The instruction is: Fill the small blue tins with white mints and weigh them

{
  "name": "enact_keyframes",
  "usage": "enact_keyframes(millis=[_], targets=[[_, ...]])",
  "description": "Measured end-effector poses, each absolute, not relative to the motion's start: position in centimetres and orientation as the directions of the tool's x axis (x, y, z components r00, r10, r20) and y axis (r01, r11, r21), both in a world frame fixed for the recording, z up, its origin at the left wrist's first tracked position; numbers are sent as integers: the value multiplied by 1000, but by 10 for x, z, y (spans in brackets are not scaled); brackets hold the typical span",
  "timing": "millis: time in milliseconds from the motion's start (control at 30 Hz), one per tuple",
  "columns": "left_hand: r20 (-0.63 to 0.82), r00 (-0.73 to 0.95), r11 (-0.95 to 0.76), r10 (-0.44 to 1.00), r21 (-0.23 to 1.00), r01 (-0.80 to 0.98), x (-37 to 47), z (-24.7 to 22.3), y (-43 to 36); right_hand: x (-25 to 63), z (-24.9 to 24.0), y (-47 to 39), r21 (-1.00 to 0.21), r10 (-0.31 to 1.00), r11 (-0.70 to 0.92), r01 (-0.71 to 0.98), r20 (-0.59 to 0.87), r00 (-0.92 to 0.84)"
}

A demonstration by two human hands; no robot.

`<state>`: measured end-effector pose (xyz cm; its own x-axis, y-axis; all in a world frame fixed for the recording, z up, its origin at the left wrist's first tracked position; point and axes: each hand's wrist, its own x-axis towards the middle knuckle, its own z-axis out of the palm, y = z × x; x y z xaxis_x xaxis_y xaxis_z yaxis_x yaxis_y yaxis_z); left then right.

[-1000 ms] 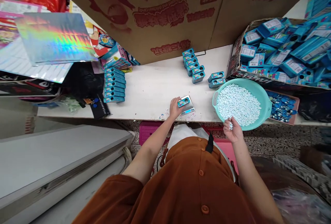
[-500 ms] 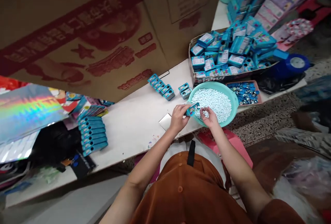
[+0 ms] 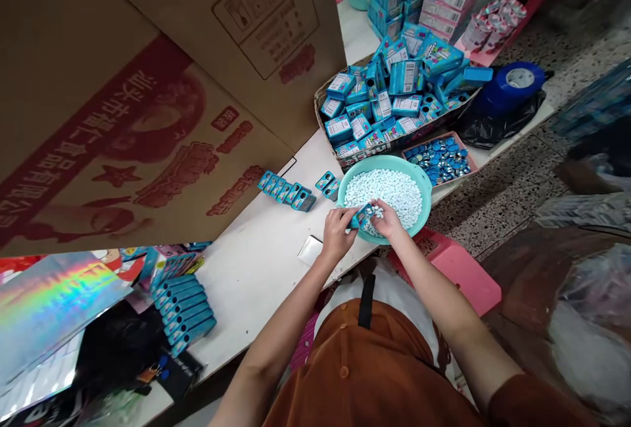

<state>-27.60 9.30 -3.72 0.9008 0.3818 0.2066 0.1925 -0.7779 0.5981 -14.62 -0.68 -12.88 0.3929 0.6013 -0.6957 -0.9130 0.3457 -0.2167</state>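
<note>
While the left hand (image 3: pixel 338 236) pinches a small turquoise candy box (image 3: pixel 363 217) over the near-left rim of the bowl (image 3: pixel 425 200), the right hand (image 3: pixel 388 220) curls its fingertips round a few white tablets (image 3: pixel 378 213) at the box's end. From that box, upright boxes stand in a short row (image 3: pixel 279 189) and a pair (image 3: pixel 328 185) toward ten o'clock, and a longer row (image 3: pixel 180 309) toward eight, round openings showing dark. Many more lie heaped in the carton (image 3: pixel 369 152) toward one; loose caps (image 3: pixel 438 156) fill a tray toward two. How full the held box is, I cannot tell.
</note>
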Motion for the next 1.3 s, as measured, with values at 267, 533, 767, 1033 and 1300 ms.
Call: enact_keyframes(millis=[267, 533, 767, 1033, 1300], targets=[[46, 757, -369, 651, 892, 263, -285, -46, 80, -142, -116, -17, -9, 549, 411, -912, -796, 256], [-294, 392, 170, 872, 931, 322, -350, -69, 79, -134, -115, -37, -100, 530, 316, -944, -806, 263], [-270, 123, 172, 955, 842, 512, -431, -100, 95, -131, -112, -49, -208, 612, 142, -968, -750, 251], [-296, 98, 195, 950, 810, 553, -461, -128, 97, -132, -100, -56, -268, 608, -27, -963, -770, 197], [-304, 200, 158, 931, 833, 531, -456, -149, 113, -137, -91, -66, -322, 600, -78, -943, -771, 214]])
